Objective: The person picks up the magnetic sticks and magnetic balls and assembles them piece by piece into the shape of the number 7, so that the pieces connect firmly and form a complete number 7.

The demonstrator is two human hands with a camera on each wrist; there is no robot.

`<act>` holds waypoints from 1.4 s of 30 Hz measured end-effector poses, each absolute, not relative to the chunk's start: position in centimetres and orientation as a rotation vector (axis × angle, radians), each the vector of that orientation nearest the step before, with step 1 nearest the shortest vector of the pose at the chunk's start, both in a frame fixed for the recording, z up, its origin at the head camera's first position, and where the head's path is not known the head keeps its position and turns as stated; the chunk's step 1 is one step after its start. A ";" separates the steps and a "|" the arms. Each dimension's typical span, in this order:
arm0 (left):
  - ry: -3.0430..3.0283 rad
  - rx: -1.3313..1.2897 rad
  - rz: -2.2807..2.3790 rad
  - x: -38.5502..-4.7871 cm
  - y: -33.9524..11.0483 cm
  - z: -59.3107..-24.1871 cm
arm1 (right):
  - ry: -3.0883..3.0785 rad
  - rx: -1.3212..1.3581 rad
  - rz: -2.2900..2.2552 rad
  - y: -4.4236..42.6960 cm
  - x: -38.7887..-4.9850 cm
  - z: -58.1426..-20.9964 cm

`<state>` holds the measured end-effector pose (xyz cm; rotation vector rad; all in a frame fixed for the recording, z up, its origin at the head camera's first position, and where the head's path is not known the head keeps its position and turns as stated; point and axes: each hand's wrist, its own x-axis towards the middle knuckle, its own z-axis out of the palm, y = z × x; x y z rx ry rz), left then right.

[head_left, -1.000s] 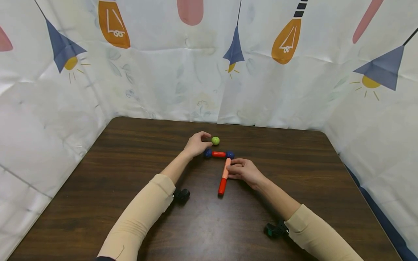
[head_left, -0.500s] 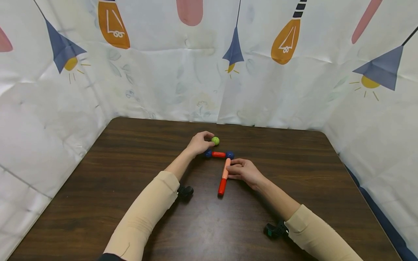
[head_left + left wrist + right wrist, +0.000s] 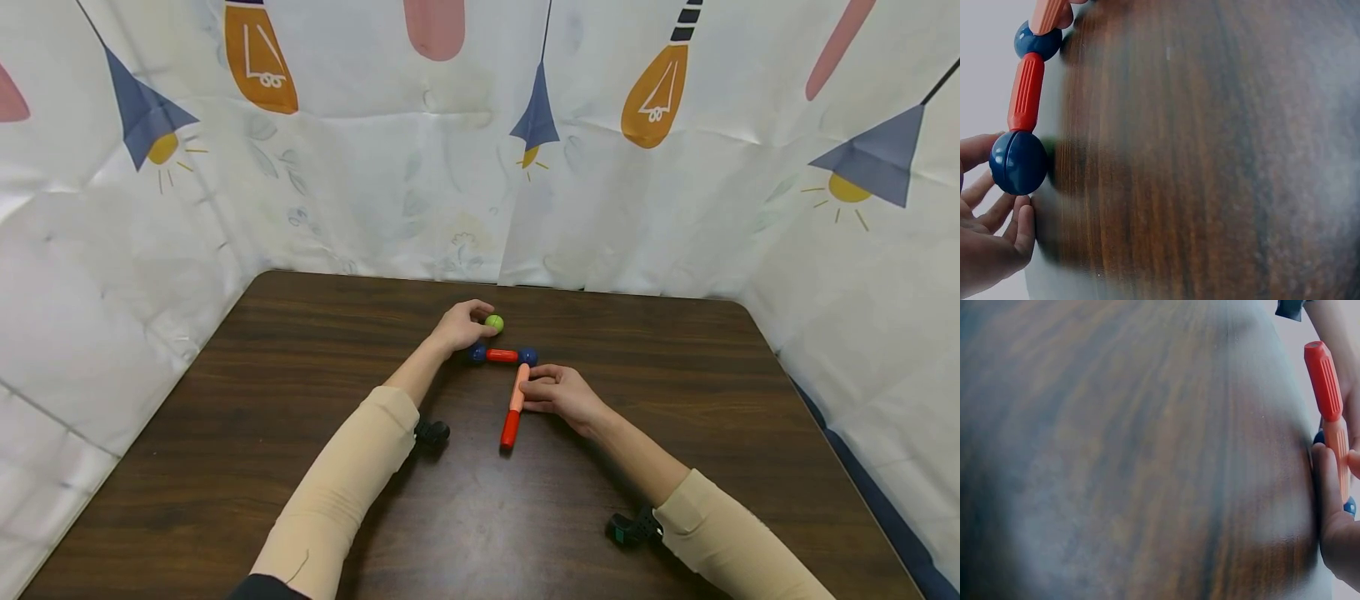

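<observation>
In the head view my left hand (image 3: 460, 326) is at a small green ball (image 3: 494, 322), its thumb and fingers curved about the ball's sides. In the left wrist view a blue ball (image 3: 1019, 163) hides their contact. Nearer me lies a red toy stick (image 3: 502, 355) with a blue ball at each end. My right hand (image 3: 564, 397) pinches a peach toy stick (image 3: 519, 389), whose near end joins another red stick (image 3: 510, 431). The peach stick's far end meets the right blue ball (image 3: 528, 357); whether they are attached, I cannot tell.
Everything lies on a dark wood-grain table (image 3: 225, 467). A white patterned curtain (image 3: 360, 183) hangs behind and along both sides. Black wrist cameras stick out below the left sleeve (image 3: 432, 434) and beside the right sleeve (image 3: 632, 528).
My left hand has moved slightly to the right, its thumb and fingers closing in about the green ball. The right hand and the sticks stay in place.
</observation>
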<state>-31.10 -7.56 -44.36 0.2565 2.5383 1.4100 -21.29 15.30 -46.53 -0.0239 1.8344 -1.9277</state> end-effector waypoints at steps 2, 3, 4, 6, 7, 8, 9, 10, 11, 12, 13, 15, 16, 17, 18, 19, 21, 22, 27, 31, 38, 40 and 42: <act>2.536 0.266 1.413 -31.1 -7.5 -44.3 | 1.834 -0.031 -1.927 15.3 -21.3 -46.5; 2.538 0.271 1.412 -31.2 -7.5 -44.4 | 1.833 -0.030 -1.928 15.3 -21.3 -46.6; 2.539 0.276 1.412 -31.3 -7.5 -44.4 | 1.833 -0.034 -1.927 15.4 -21.3 -46.5; 2.545 0.283 1.408 -31.4 -7.5 -44.5 | 1.834 -0.036 -1.926 15.4 -21.3 -46.5; 2.550 0.287 1.403 -31.4 -7.5 -44.6 | 1.832 -0.032 -1.927 15.4 -21.3 -46.5; 2.556 0.290 1.396 -31.4 -7.5 -44.6 | 1.830 -0.031 -1.928 15.3 -21.3 -46.6; 2.561 0.295 1.390 -31.4 -7.5 -44.6 | 1.831 -0.037 -1.929 15.3 -21.3 -46.6; 2.563 0.298 1.387 -31.4 -7.5 -44.6 | 1.831 -0.037 -1.929 15.3 -21.4 -46.6; 2.566 0.302 1.382 -31.4 -7.4 -44.6 | 1.829 -0.033 -1.932 15.3 -21.4 -46.6; 2.569 0.304 1.377 -31.4 -7.4 -44.5 | 1.827 -0.029 -1.936 15.3 -21.4 -46.7; 2.574 0.307 1.371 -31.4 -7.4 -44.5 | 1.824 -0.027 -1.939 15.3 -21.5 -46.7; 2.578 0.310 1.366 -31.4 -7.4 -44.6 | 1.821 -0.024 -1.945 15.2 -21.5 -46.7; 2.580 0.311 1.363 -31.4 -7.4 -44.6 | 1.820 -0.024 -1.946 15.2 -21.5 -46.7; 2.583 0.311 1.360 -31.4 -7.4 -44.6 | 1.816 -0.017 -1.951 15.2 -21.5 -46.7; 2.585 0.312 1.356 -31.4 -7.3 -44.6 | 1.815 -0.017 -1.952 15.1 -21.5 -46.8; 2.586 0.313 1.352 -31.4 -7.3 -44.6 | 1.813 -0.016 -1.954 15.1 -21.5 -46.8; 2.589 0.316 1.342 -31.4 -7.2 -44.6 | 1.817 -0.022 -1.953 15.1 -21.5 -46.8; 2.593 0.317 1.333 -31.4 -7.2 -44.6 | 1.817 -0.014 -1.953 15.0 -21.5 -46.8; 2.616 0.324 1.278 -31.5 -7.1 -44.7 | 1.826 -0.006 -1.945 14.8 -21.5 -46.8; 2.612 0.311 1.261 -31.5 -7.2 -44.9 | 1.825 -0.011 -1.945 14.8 -21.5 -46.9; 2.591 0.280 1.293 -31.5 -7.5 -44.8 | 1.823 -0.004 -1.949 14.7 -21.6 -46.9; 2.575 0.280 1.317 -31.4 -7.6 -44.7 | 1.824 -0.011 -1.951 14.7 -21.6 -46.9; 2.560 0.277 1.341 -31.3 -7.7 -44.5 | 1.825 -0.016 -1.950 14.8 -21.6 -46.9</act>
